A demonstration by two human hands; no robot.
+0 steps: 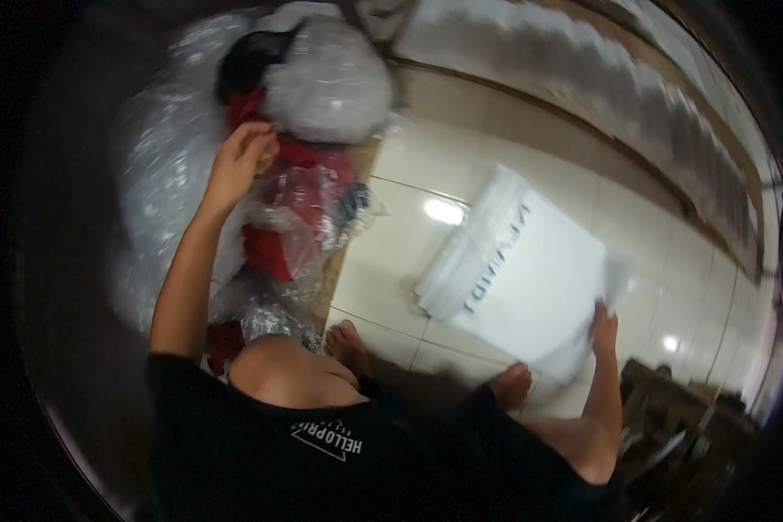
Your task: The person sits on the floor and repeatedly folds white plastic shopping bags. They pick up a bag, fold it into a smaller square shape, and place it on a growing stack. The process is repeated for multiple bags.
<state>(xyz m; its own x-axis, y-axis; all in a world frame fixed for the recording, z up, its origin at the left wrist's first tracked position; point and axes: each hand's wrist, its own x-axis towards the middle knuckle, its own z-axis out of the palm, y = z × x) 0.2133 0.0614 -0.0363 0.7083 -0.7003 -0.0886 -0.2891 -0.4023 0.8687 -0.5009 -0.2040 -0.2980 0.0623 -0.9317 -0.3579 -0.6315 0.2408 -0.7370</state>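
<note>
Glossy floor tiles (391,252), smooth and pale, throwing back bright spots of lamp light. On them a stack of white bags (522,270), thin plastic by the look, matt with a faint sheen, the right hand (604,329) on its edge. Over by the left hand (239,161), clear crinkled plastic wrap (309,196), shiny and wrinkled, over soft red cloth (265,248). Above it a big white sack (326,83), glittery plastic film. Black T-shirt (261,452): matt cotton-like cloth.

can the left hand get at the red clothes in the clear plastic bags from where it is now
Probably yes. The left hand already rests on the heap of clear plastic bags holding the red clothes, and nothing lies between them. The right hand is busy at the white stack.
</note>
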